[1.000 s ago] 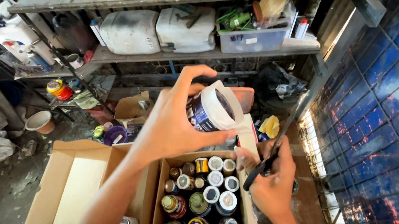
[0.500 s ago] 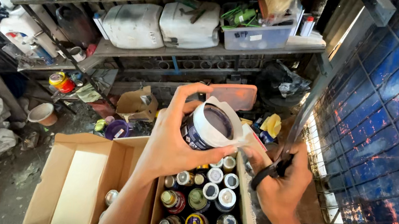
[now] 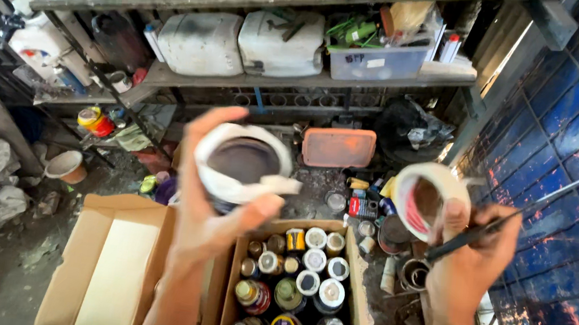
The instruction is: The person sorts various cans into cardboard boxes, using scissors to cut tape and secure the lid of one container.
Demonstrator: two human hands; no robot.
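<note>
An open paint tin (image 3: 244,168) is gripped in the left hand (image 3: 215,212); its lid (image 3: 425,200) and a thin rod (image 3: 508,220) are pinched in the right hand (image 3: 471,259), above a cardboard box of cans (image 3: 293,293).

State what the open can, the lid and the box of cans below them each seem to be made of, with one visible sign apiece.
Open can in the left hand: probably metal, crusted with whitish paint; thin round rim.
Lid in the right hand: likely metal too; flat disc, whitish edge, reddish inside.
Box: brown cardboard; matte, folded flaps.
</note>
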